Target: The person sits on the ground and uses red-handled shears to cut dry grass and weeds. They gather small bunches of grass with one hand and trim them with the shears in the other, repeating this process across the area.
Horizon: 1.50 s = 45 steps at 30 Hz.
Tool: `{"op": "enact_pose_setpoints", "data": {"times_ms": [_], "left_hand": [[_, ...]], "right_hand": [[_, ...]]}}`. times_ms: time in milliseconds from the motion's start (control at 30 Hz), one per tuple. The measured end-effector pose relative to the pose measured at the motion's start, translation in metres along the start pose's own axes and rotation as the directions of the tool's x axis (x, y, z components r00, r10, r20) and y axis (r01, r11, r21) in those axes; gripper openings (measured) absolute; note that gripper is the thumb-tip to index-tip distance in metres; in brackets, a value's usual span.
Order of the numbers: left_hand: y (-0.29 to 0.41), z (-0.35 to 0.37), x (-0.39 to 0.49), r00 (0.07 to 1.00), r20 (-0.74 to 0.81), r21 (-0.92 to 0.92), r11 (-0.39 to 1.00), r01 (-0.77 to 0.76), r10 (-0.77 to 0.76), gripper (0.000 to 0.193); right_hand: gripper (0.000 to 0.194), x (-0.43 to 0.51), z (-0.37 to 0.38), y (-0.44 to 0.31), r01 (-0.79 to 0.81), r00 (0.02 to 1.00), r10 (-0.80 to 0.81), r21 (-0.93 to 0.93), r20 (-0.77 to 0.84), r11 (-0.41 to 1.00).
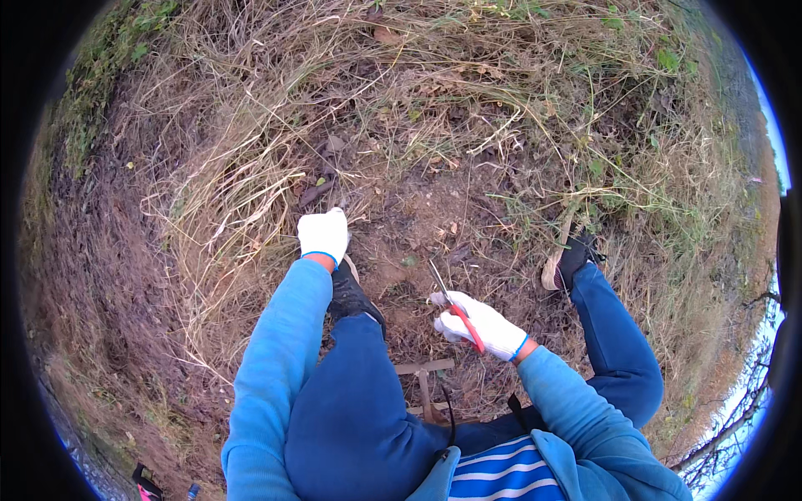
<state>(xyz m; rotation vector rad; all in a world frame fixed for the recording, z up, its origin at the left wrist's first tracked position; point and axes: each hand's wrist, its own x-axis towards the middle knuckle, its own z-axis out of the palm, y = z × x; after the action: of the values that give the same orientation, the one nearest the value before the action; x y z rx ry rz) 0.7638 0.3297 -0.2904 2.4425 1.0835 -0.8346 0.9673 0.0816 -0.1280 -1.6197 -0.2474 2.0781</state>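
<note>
My right hand (479,325), in a white knit glove with a blue cuff edge, holds red-handled scissors (465,318). The slim metal blades point up and to the left, over bare soil (432,206). My left hand (322,233), gloved the same way, is curled just beyond the toe of my left shoe (352,294). Long dry grass (250,194) lies close on its left side. Its fingertips face away, so whether any stalks are inside the fist is hidden.
Between my legs is a small wooden frame (424,382), partly hidden. My right shoe (571,260) rests on the ground at the right. Matted straw and weeds (463,75) cover the ground ahead. Bare branches (727,432) rise at the right rim. A pink and black item (147,485) lies bottom left.
</note>
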Motion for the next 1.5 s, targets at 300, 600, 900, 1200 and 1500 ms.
{"op": "enact_pose_setpoints", "data": {"times_ms": [300,600,900,1200,1500], "left_hand": [[-0.025,-0.015,-0.024,0.996,-0.02,-0.173,0.98,-0.094,0.092,0.034],[-0.031,-0.009,-0.045,0.958,-0.236,-0.141,0.97,-0.199,0.162,0.027],[-0.043,-0.001,-0.049,0.961,-0.245,-0.267,0.944,-0.195,0.129,0.027],[-0.06,0.001,-0.038,0.999,0.045,-0.737,0.675,0.031,0.004,0.041],[-0.06,0.009,-0.044,1.0,-0.019,-0.738,0.675,-0.003,-0.017,0.047]], "right_hand": [[0.043,0.145,0.013,-0.021,-0.107,0.97,0.061,0.187,0.234,0.976],[0.06,0.214,0.019,-0.046,-0.104,0.974,0.03,0.324,0.224,0.94],[0.054,0.184,0.007,-0.056,-0.083,0.954,0.076,0.01,0.289,0.997],[0.061,0.163,0.013,0.013,-0.274,0.9,0.134,0.301,0.415,0.913],[0.062,0.198,0.022,-0.028,-0.182,0.944,0.097,0.251,0.316,0.951]]}}
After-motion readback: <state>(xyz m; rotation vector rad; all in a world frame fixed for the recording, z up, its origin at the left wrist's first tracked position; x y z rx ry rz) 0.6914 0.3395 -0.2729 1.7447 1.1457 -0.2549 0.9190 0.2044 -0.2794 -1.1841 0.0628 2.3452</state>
